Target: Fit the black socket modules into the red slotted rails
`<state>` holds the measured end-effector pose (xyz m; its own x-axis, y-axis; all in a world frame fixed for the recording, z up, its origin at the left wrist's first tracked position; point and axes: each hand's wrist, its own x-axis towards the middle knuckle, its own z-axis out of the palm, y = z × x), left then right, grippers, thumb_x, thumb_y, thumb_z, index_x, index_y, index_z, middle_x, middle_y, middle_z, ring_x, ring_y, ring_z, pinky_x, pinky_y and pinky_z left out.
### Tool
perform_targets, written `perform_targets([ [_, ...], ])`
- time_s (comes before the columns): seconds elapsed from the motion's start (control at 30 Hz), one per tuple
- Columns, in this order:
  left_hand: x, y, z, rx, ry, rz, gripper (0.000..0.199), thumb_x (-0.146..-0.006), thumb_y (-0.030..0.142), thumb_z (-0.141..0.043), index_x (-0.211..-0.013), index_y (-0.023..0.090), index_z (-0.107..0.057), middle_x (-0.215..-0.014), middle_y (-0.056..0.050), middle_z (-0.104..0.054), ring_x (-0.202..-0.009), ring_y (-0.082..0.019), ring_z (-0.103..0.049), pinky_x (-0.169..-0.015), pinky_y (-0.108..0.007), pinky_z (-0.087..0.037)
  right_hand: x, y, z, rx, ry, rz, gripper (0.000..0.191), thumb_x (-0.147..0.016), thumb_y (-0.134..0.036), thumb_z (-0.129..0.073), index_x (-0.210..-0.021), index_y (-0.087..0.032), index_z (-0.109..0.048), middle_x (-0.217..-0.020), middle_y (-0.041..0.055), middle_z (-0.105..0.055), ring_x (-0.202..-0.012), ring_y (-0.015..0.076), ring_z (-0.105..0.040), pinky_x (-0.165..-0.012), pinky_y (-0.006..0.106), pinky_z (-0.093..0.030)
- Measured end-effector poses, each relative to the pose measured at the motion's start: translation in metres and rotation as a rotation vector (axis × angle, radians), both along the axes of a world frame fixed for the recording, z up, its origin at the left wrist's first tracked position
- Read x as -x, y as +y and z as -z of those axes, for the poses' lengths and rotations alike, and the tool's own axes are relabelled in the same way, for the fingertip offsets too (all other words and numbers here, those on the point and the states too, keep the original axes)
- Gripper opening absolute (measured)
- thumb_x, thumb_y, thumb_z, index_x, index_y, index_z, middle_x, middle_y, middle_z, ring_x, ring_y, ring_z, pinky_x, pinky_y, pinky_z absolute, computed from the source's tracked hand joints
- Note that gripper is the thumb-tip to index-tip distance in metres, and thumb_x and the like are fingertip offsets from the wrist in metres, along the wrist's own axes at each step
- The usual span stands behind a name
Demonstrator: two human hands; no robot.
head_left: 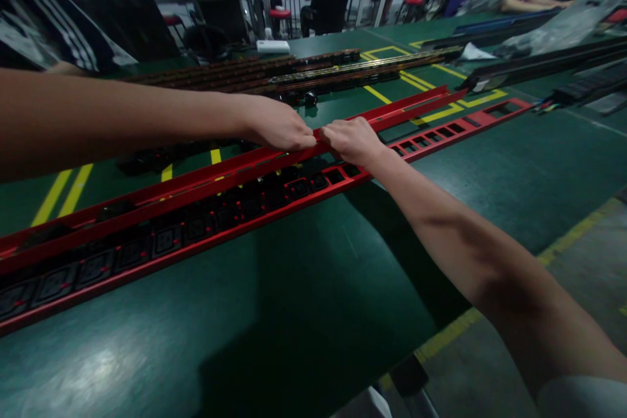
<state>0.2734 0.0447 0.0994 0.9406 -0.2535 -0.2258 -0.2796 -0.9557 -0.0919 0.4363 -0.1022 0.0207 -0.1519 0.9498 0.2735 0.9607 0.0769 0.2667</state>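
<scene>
A long red channel (235,172) runs diagonally across the green table. Fingers curled, my left hand (284,125) is closed at the channel's upper edge near the middle of the view. Just to its right, my right hand (355,142) is also closed over the channel; the fingertips of both are partly hidden. Alongside, on the near side, lies a red strip (416,151) with a row of square openings. Black sockets (166,240) fill the openings on its left part, while several openings on the right part are bare. Wires show at its far right end.
Behind the channel lie long dark strips with brownish parts (313,72). Black rails (548,62) and clear plastic (543,32) are at the right back. The green table (313,287) has yellow tape lines. People sit in the background; a striped sleeve is at upper left.
</scene>
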Motion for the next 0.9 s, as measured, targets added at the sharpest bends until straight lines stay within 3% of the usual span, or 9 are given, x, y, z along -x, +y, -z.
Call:
perform_targets([
  [0.1, -0.001, -0.002, -0.001, -0.137, 0.119, 0.106, 0.036, -0.092, 0.016, -0.034, -0.102, 0.020, -0.069, -0.106, -0.011, -0.072, -0.091, -0.022, -0.060, -0.081, -0.036, -0.045, -0.001, 0.000, 0.001, -0.010, 0.002, -0.006, 0.026, -0.095, -0.011, -0.043, -0.112, -0.016, -0.063, -0.097, 0.0108, -0.072, -0.083, 0.0213, -0.058, -0.063, 0.033, -0.016],
  [0.23, 0.019, -0.001, 0.005, 0.078, 0.002, -0.025, 0.043, -0.096, 0.028, -0.037, -0.125, 0.026, -0.068, -0.122, -0.006, -0.070, -0.101, -0.023, -0.060, -0.092, -0.040, -0.048, -0.002, 0.000, 0.001, -0.027, 0.010, 0.013, 0.027, -0.089, -0.008, -0.047, -0.108, -0.017, -0.063, -0.097, 0.0111, -0.072, -0.083, 0.0216, -0.057, -0.063, 0.034, -0.015],
  [0.33, 0.058, 0.006, 0.011, 0.207, -0.096, -0.184, 0.052, -0.098, 0.047, -0.035, -0.138, 0.027, -0.062, -0.131, -0.006, -0.065, -0.116, -0.025, -0.060, -0.103, -0.043, -0.047, -0.002, 0.001, 0.001, -0.016, 0.022, 0.024, 0.028, -0.085, -0.006, -0.050, -0.107, -0.017, -0.063, -0.099, 0.0116, -0.071, -0.085, 0.0221, -0.057, -0.063, 0.034, -0.014],
  [0.47, 0.143, 0.014, 0.016, 0.162, -0.179, -0.508, 0.071, -0.091, 0.067, -0.045, -0.145, 0.022, -0.054, -0.141, -0.010, -0.060, -0.129, -0.034, -0.057, -0.112, -0.047, -0.042, -0.004, 0.002, 0.001, -0.024, 0.035, 0.008, 0.030, -0.083, -0.006, -0.049, -0.107, -0.017, -0.063, -0.106, 0.0117, -0.069, -0.085, 0.0214, -0.057, -0.061, 0.033, -0.014],
  [0.63, 0.267, 0.005, 0.018, 0.081, -0.130, -0.968, 0.077, -0.096, 0.062, -0.034, -0.150, 0.007, -0.043, -0.152, -0.021, -0.051, -0.138, -0.035, -0.050, -0.120, -0.050, -0.035, -0.005, 0.002, -0.002, -0.014, 0.055, 0.001, 0.036, -0.082, -0.007, -0.050, -0.114, -0.018, -0.064, -0.107, 0.0119, -0.069, -0.084, 0.0221, -0.058, -0.060, 0.032, -0.018],
  [0.8, 0.376, 0.004, 0.035, 0.021, -0.191, -1.227, 0.070, -0.096, 0.062, -0.032, -0.146, 0.015, -0.046, -0.148, -0.016, -0.057, -0.134, -0.031, -0.055, -0.119, -0.047, -0.039, -0.006, 0.000, -0.004, -0.047, 0.058, 0.018, 0.049, -0.081, -0.011, -0.052, -0.128, -0.020, -0.063, -0.126, 0.0143, -0.066, -0.083, 0.0223, -0.061, -0.058, 0.032, -0.025],
  [0.9, 0.425, 0.006, 0.049, 0.025, -0.231, -1.272, 0.067, -0.095, 0.067, -0.032, -0.145, 0.026, -0.050, -0.145, -0.005, -0.062, -0.132, -0.031, -0.056, -0.119, -0.046, -0.041, -0.009, 0.002, -0.004, -0.040, 0.049, 0.004, 0.053, -0.080, -0.013, -0.053, -0.132, -0.021, -0.064, -0.129, 0.0143, -0.064, -0.083, 0.0227, -0.062, -0.057, 0.032, -0.029],
])
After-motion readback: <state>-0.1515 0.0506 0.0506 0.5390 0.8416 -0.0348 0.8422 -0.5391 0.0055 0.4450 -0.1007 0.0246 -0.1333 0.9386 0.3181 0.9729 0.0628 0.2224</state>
